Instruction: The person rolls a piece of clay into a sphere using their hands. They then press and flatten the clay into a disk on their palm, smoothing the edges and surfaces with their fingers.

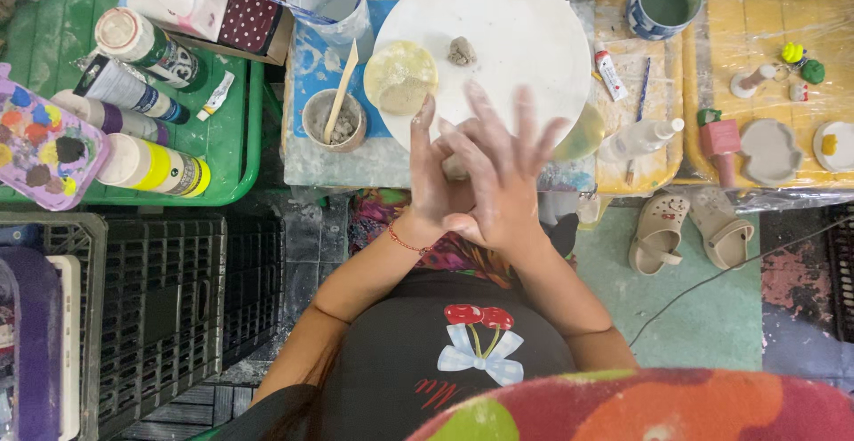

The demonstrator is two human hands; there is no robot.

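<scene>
A person presses 2 hands together, right hand (pixel 503 183) over left hand (pixel 436 178), fingers spread; whether anything lies between the palms cannot be told. They hover at the near edge of a round white board (pixel 516 23) bearing a small clay lump (pixel 461 50) and a pale clay disc (pixel 400 78).

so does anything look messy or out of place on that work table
Mostly normal craft mess. The blue mat under the small bowl is smeared with pale patches, and both hands, pressed together at the edge of the round white board, look dusted with pale residue. A pair of sandals lies on the floor under the table.
</scene>
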